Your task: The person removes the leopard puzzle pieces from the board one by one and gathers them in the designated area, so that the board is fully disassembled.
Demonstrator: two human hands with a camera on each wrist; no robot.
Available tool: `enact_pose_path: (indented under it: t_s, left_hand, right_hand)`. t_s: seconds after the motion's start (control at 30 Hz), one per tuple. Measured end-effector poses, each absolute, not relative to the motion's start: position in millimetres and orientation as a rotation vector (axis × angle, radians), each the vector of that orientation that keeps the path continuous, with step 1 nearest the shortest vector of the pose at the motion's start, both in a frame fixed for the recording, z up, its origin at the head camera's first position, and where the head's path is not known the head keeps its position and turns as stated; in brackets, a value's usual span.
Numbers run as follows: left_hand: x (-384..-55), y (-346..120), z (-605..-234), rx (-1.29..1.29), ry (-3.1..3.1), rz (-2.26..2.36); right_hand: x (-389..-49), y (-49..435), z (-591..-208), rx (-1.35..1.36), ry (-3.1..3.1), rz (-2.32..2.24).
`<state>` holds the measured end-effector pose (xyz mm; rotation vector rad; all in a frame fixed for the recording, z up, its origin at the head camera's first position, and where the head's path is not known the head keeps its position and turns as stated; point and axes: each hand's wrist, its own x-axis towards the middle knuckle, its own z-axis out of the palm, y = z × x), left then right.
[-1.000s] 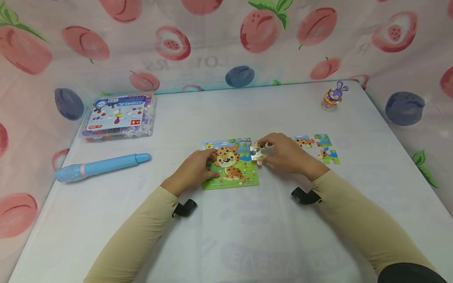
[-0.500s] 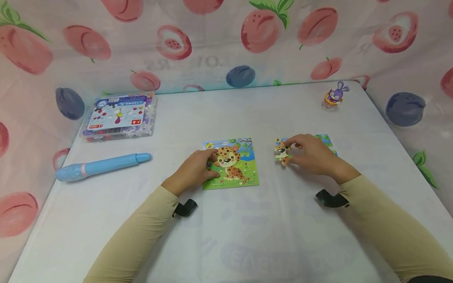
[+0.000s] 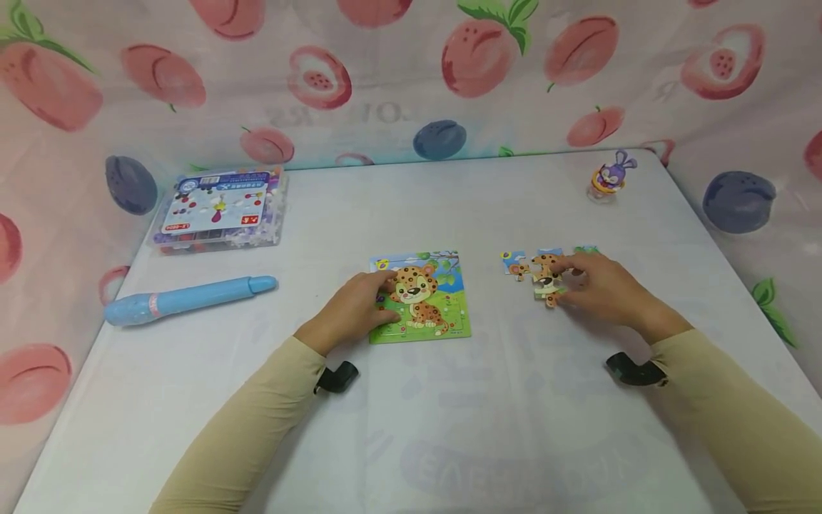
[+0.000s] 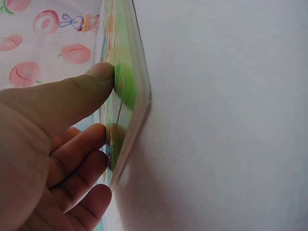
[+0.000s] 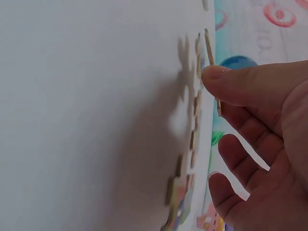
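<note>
Left hand [image 3: 353, 305], fingers relaxed, rests on the left side of the board [image 3: 425, 294], probably to steady it; right hand [image 3: 606, 291] pinches a piece [image 3: 546, 287] by its edge above the table [image 3: 449, 421], near other pieces [image 3: 514, 264], presumably keeping its picture visible.

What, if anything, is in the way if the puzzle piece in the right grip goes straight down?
Perhaps a loose piece: it lies just beyond the puzzle piece, which the right grip pinches above the table. Whether they would overlap I can't tell. Nothing else visible blocks it.
</note>
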<state>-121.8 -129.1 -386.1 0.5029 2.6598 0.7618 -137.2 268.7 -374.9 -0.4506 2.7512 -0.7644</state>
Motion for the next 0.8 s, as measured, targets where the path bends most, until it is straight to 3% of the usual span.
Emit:
enact_pose_path:
  t_s: [0.8]
  left_hand:
    - [-121.3, -130.0, -387.1, 0.498, 2.659, 0.762]
  right_hand:
    - [-131.1, 290.9, -382.3, -0.403, 2.721, -0.718]
